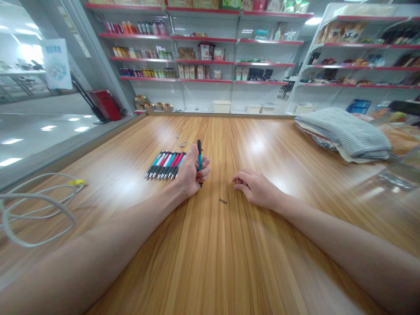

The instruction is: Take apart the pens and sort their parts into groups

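My left hand (192, 173) is closed around a blue-and-black pen (200, 159), held upright above the table, its black end pointing up. Just left of that hand, several pens (164, 165) in blue, white and pink lie side by side in a slanting row. My hand partly covers the row's right end. My right hand (251, 186) rests on the wood with fingers loosely curled, thumb a little apart from them, and nothing visible between. A small dark piece (223, 201) lies on the table between the two hands, too small to identify.
Behind the pens lies a thin ring (183, 144). A pale cable (39, 205) is coiled at the left edge. Folded striped cloth (348, 131) is stacked at the right, near a clear container (400, 175). Stocked shelves (206, 61) stand beyond the wooden table (210, 262).
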Available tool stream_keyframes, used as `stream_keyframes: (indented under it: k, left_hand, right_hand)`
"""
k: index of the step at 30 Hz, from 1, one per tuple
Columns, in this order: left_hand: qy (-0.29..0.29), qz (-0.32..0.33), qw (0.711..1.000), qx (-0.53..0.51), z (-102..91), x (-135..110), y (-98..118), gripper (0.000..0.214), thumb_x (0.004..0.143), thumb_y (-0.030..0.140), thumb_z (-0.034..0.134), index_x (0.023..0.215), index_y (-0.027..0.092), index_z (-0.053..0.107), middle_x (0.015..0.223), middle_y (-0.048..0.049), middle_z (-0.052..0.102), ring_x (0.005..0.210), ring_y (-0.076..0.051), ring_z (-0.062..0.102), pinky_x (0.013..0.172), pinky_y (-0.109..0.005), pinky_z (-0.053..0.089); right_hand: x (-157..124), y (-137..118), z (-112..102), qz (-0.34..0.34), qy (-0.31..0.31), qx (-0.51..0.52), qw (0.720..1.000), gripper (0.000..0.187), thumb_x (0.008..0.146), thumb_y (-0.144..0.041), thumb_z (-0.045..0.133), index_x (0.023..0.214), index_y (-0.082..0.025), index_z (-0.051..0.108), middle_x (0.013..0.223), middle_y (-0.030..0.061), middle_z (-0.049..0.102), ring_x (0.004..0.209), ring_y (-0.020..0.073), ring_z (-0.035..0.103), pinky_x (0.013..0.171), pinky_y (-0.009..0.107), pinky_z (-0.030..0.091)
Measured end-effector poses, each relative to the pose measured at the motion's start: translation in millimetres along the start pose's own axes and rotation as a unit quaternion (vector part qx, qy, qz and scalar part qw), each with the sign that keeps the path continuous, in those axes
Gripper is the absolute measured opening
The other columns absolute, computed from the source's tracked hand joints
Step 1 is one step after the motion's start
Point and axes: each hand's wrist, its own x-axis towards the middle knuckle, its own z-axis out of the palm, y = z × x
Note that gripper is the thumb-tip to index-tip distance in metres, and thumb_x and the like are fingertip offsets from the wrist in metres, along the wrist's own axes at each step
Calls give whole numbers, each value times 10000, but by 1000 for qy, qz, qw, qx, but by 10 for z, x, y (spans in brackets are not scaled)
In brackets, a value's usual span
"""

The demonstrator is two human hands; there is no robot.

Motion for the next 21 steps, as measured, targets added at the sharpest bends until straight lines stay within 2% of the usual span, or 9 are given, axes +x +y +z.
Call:
stream_keyframes:
  k: [6, 12, 16, 18, 21]
  left_hand:
    - [-37, -29, 999, -27, -3, -18, 1, 346, 834, 549, 524, 890, 223, 425, 610, 82, 382, 329, -18, 231, 319, -136, 128]
    - [-26, -25, 999, -11, 46, -51, 17, 329, 829, 530, 544, 898, 233, 419, 620, 84, 396, 326, -12, 221, 316, -124, 121]
    - [-58, -61, 996, 29, 62, -69, -8, 326, 845, 535, 508, 862, 220, 425, 610, 81, 375, 327, -10, 201, 302, -115, 114]
    - [-80, -92, 991, 52, 66, -81, -27, 327, 855, 541, 481, 852, 219, 427, 602, 80, 357, 329, -10, 186, 296, -110, 111]
    - [-118, -163, 976, 82, 84, -108, -46, 340, 862, 555, 454, 836, 217, 425, 585, 83, 328, 333, -13, 161, 286, -107, 110]
  right_hand:
    - [-21, 17, 22, 0, -5, -3, 1000, 211, 827, -52, 469, 961, -171, 580, 918, 78, 577, 861, 172, 557, 771, 287, 454]
    - [-21, -1, 34, -25, -5, 16, 1000, 343, 764, 35, 424, 1013, -169, 545, 929, 79, 549, 856, 170, 536, 760, 292, 451]
    - [5, -90, -3, -29, 88, 61, 994, 308, 806, 4, 405, 1010, -165, 561, 922, 76, 532, 850, 164, 529, 758, 296, 447]
    - [18, -120, -12, 3, 141, 104, 985, 229, 857, -64, 414, 988, -169, 570, 899, 67, 532, 823, 158, 534, 751, 305, 449]
    - [38, -105, 9, 81, 170, 231, 954, 150, 899, -174, 437, 1003, -175, 545, 786, 28, 533, 689, 132, 541, 666, 298, 462]
